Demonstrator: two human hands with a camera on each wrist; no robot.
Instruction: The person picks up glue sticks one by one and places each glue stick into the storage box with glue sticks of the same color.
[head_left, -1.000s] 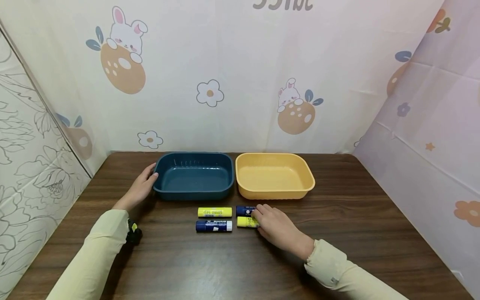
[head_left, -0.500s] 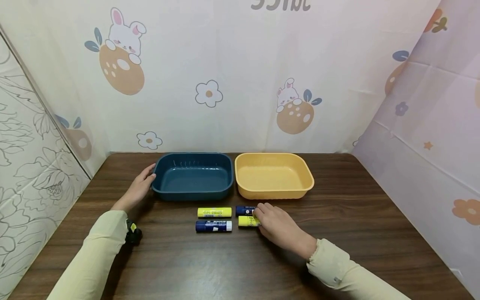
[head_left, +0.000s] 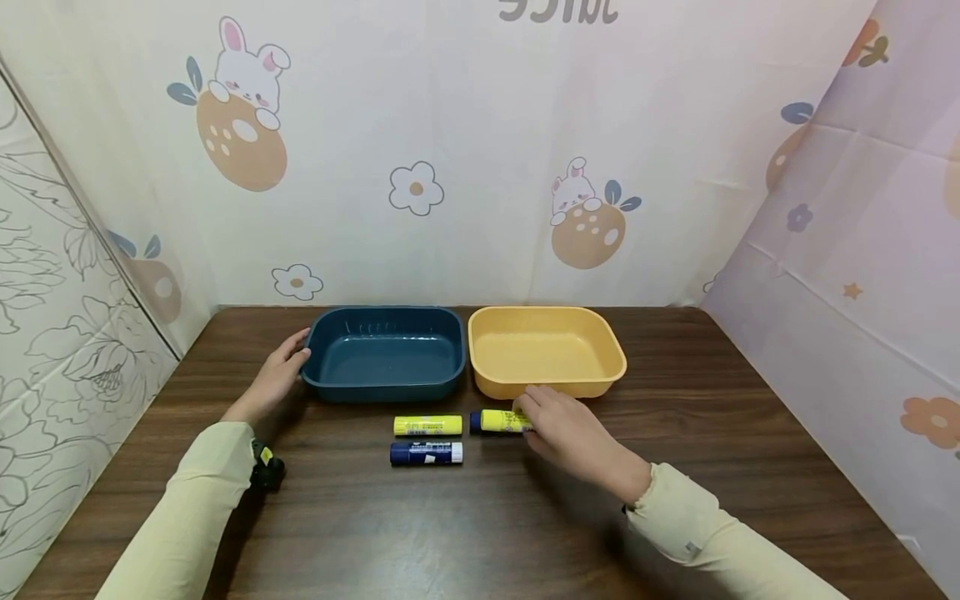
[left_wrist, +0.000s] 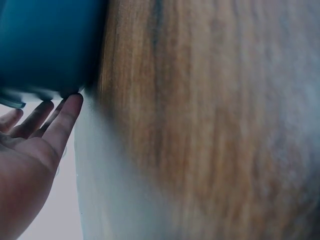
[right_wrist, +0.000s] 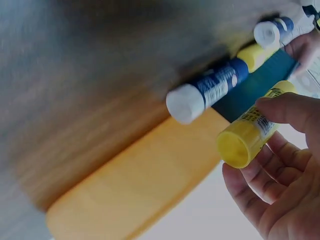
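Pinched between the thumb and fingers of my right hand (head_left: 566, 429) is a yellow glue stick (right_wrist: 257, 122), lifted off the table. In the head view it overlaps a dark blue glue stick (right_wrist: 220, 85) lying in front of the yellow tray (right_wrist: 135, 175). My left hand (head_left: 272, 382) rests its nearly straight fingertips against the left end of the dark teal tray (left_wrist: 45, 40). A second yellow glue stick (head_left: 428, 425) and a second blue glue stick (head_left: 426, 453), with a white end, lie side by side in front of the teal tray.
The two trays stand side by side at the back of the brown wooden table (head_left: 360, 533), with nothing inside either. Behind them hangs a patterned curtain (head_left: 480, 242), and another patterned sheet (head_left: 847, 275) borders the right side.
My right hand has raised the yellow glue stick from the table and moved it back toward the yellow tray, over the blue glue stick. The left hand has stayed at the teal tray.
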